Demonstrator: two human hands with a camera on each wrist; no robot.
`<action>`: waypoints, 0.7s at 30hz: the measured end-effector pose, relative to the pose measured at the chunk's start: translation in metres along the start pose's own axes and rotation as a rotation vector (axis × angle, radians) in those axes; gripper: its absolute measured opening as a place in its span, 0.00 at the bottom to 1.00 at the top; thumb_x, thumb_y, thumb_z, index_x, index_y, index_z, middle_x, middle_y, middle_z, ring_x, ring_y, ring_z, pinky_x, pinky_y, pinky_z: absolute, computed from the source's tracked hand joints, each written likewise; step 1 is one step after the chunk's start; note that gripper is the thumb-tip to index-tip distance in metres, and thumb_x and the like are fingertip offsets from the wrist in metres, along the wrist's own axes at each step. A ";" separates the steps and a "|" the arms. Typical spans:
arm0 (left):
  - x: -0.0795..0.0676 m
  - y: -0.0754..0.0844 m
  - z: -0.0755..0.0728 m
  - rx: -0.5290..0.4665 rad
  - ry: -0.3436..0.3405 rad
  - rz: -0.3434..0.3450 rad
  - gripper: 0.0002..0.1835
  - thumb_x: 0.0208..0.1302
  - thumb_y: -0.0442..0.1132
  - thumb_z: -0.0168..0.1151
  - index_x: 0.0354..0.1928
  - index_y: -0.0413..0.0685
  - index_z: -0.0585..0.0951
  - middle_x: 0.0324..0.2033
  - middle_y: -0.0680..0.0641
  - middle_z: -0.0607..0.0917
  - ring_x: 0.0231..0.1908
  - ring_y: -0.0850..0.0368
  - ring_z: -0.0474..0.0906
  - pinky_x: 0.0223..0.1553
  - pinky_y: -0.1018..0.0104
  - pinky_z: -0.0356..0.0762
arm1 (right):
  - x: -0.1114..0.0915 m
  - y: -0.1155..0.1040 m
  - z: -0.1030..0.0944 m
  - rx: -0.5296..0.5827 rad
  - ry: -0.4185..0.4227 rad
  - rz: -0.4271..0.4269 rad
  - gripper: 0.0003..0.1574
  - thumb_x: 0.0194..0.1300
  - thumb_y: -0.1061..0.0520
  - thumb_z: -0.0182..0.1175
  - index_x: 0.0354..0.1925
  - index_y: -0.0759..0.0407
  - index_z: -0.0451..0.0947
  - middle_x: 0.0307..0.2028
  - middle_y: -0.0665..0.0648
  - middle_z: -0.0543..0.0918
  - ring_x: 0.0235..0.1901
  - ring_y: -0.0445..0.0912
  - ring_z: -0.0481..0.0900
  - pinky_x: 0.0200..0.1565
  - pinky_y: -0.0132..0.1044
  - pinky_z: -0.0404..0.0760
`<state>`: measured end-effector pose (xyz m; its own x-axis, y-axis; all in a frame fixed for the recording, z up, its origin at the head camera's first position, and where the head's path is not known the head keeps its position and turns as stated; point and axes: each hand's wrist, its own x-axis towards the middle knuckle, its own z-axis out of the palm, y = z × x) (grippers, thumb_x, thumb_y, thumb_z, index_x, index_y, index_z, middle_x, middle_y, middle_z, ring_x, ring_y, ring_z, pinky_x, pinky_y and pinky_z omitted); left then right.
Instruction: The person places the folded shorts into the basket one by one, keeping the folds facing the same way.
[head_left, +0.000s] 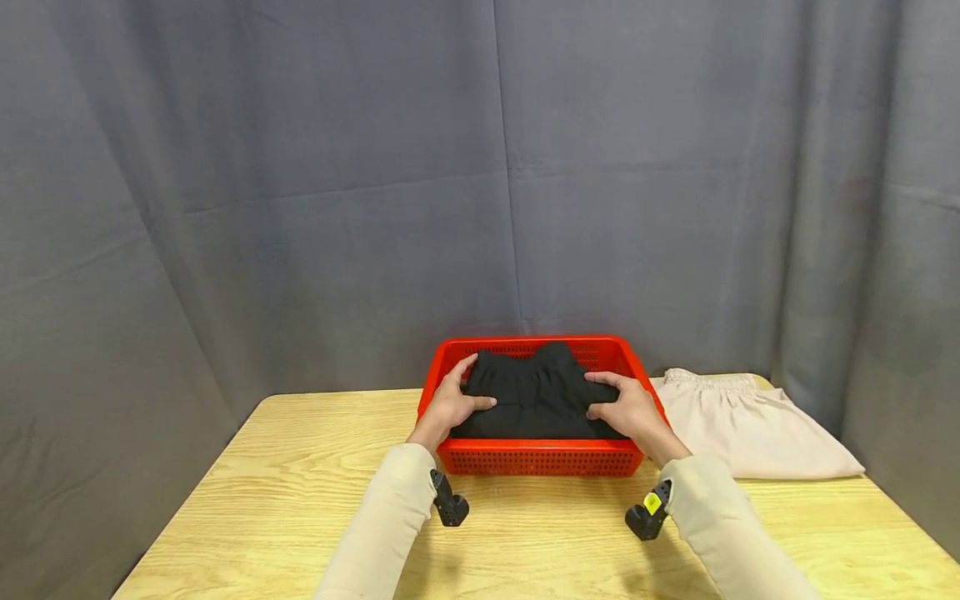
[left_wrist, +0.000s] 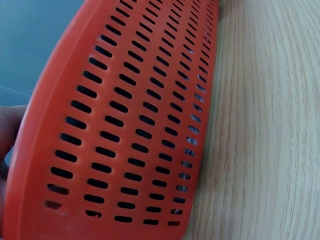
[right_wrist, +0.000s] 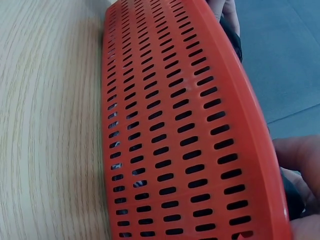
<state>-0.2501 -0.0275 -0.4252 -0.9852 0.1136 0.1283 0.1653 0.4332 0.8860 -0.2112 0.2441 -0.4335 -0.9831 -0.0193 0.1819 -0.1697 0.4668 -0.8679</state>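
A black folded garment [head_left: 528,392], creased and bunched along its far side, lies inside a red perforated plastic basket [head_left: 540,458]. My left hand [head_left: 452,404] grips the garment at its left side, thumb on top and fingers toward the far corner. At the opposite side my right hand [head_left: 628,407] holds it, with thumb and index finger over the cloth. Both wrists cross the basket's near corners. The wrist views mostly show the basket's slotted wall [left_wrist: 135,120], with the right fingers [right_wrist: 302,155] just over the rim. The remaining fingertips are hidden.
To the basket's right lies a pale beige garment [head_left: 742,429] with a gathered waistband, spread flat. Everything stands on a light wooden table [head_left: 315,467]. Grey curtains [head_left: 375,208] hang behind the table and along both sides.
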 end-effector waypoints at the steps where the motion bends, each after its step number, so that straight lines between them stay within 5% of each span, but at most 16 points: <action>1: 0.000 0.000 0.000 0.010 0.002 0.003 0.44 0.55 0.30 0.71 0.73 0.52 0.62 0.65 0.35 0.66 0.64 0.37 0.62 0.63 0.43 0.59 | 0.000 0.001 0.000 -0.014 0.002 -0.003 0.38 0.53 0.69 0.62 0.64 0.63 0.71 0.62 0.70 0.69 0.56 0.60 0.68 0.56 0.55 0.70; 10: -0.001 -0.001 -0.002 0.125 0.017 0.031 0.44 0.55 0.32 0.72 0.73 0.51 0.62 0.65 0.35 0.68 0.62 0.38 0.65 0.61 0.44 0.63 | 0.001 0.004 0.001 -0.183 0.042 -0.070 0.33 0.54 0.64 0.66 0.60 0.62 0.75 0.57 0.71 0.74 0.51 0.60 0.73 0.52 0.56 0.72; 21: -0.006 0.002 0.001 0.349 0.026 0.139 0.36 0.59 0.37 0.69 0.68 0.38 0.66 0.63 0.34 0.70 0.63 0.36 0.63 0.62 0.44 0.61 | -0.008 0.002 -0.001 -0.371 0.078 -0.269 0.27 0.55 0.63 0.64 0.55 0.66 0.77 0.52 0.72 0.78 0.53 0.65 0.73 0.53 0.60 0.70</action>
<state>-0.2440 -0.0267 -0.4242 -0.9523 0.1721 0.2518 0.2987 0.6941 0.6551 -0.2032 0.2465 -0.4366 -0.8971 -0.1230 0.4244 -0.3681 0.7396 -0.5636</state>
